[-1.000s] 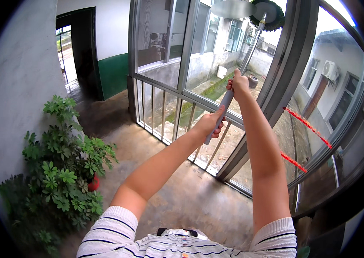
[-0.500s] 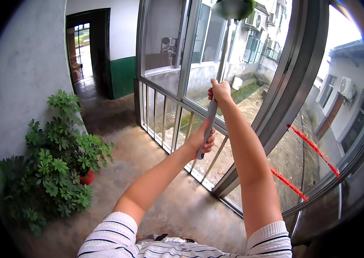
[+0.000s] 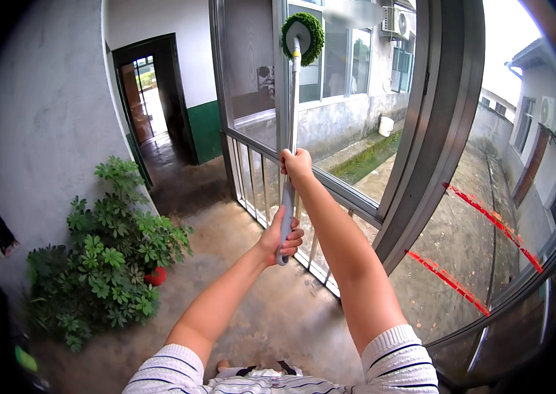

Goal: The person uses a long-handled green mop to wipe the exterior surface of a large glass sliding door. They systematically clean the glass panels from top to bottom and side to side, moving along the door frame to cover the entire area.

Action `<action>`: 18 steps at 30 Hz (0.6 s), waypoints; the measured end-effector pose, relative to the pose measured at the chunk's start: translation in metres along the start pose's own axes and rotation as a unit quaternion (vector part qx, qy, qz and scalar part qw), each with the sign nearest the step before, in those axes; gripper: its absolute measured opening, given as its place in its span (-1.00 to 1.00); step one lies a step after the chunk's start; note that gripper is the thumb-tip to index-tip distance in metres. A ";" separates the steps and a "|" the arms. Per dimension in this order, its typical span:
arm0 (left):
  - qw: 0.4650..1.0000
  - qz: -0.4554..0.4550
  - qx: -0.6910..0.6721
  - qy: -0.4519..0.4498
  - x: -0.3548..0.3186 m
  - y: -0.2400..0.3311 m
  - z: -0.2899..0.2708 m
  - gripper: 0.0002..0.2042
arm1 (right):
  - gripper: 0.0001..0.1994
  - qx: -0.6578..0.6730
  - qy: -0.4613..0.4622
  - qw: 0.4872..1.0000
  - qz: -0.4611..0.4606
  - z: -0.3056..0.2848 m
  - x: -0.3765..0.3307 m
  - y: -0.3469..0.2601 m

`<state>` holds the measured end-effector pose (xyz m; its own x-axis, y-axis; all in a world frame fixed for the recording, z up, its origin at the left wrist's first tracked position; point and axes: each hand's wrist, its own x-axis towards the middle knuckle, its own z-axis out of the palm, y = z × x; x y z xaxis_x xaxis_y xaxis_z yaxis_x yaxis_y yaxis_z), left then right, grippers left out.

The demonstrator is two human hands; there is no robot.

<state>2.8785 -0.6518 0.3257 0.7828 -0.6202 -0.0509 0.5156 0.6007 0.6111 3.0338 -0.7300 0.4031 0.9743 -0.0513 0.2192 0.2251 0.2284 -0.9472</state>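
Note:
Both hands grip a long-handled mop with a green fluffy round head (image 3: 303, 38) and a grey grip at its lower end. My left hand (image 3: 282, 236) is wrapped round the grey grip near its bottom. Higher up, my right hand (image 3: 296, 164) is closed round the pole where the grip meets the light metal shaft (image 3: 294, 105). The mop stands nearly upright in front of me, its head against or close before the upper window pane (image 3: 350, 98); whether it touches the glass I cannot tell.
A metal window frame (image 3: 439, 98) rises on the right, with railing bars (image 3: 246, 174) below the panes. Red tape strips (image 3: 449, 282) cross the right-hand glass. A leafy potted plant (image 3: 107, 256) stands on the left, before a grey wall (image 3: 35, 111). Beyond is a dark doorway (image 3: 183, 105).
The mop head has moved left and come lower in view, and the pole has become more upright. Both hands have shifted left and down with it, still gripping; my view has turned too.

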 end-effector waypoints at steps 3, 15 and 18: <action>1.000 -0.012 0.011 0.003 0.000 -0.028 0.013 -0.51 | -0.88 0.005 0.007 1.000 -0.015 -0.027 -0.019 -0.004; 0.983 -0.063 0.170 -0.008 -0.098 -0.057 0.024 -0.49 | -0.88 0.102 0.067 0.991 -0.051 -0.037 -0.147 -0.027; 0.973 -0.075 0.219 -0.012 -0.134 -0.056 0.003 -0.49 | -0.86 0.124 0.081 0.988 -0.035 -0.026 -0.176 -0.010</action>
<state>2.7440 -0.6040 0.3005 0.6992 -0.6988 -0.1510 0.4220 0.2329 0.8761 2.8597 -0.7483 0.3680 0.9484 -0.2263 0.2222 0.3039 0.4489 -0.8403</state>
